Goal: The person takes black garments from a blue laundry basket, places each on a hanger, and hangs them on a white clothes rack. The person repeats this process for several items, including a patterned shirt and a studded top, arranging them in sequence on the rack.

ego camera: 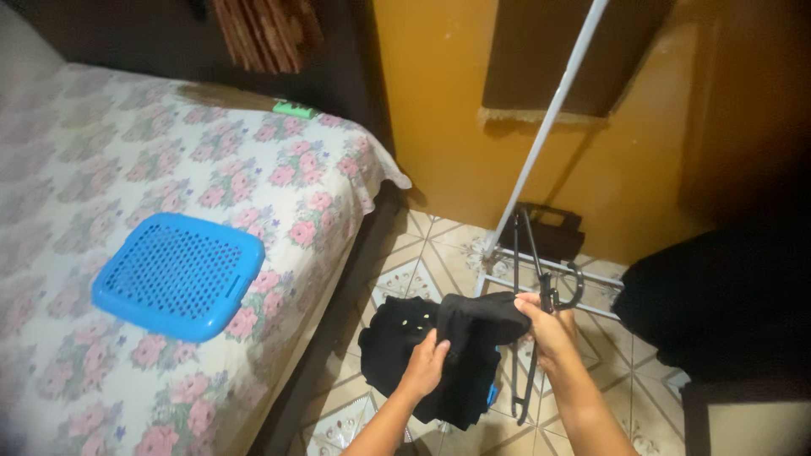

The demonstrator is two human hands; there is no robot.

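Your left hand (425, 361) pinches black garment (439, 355) | right hand (549, 325) grips black hanger (541, 295), hanging lengthwise, touching garment's right edge

Both my bare forearms reach up from below, side by side. My left hand (425, 361) curls its fingers (438, 345) shut on the black garment (439, 359); my right hand (547, 325), just right of the garment, pinches its upper edge.
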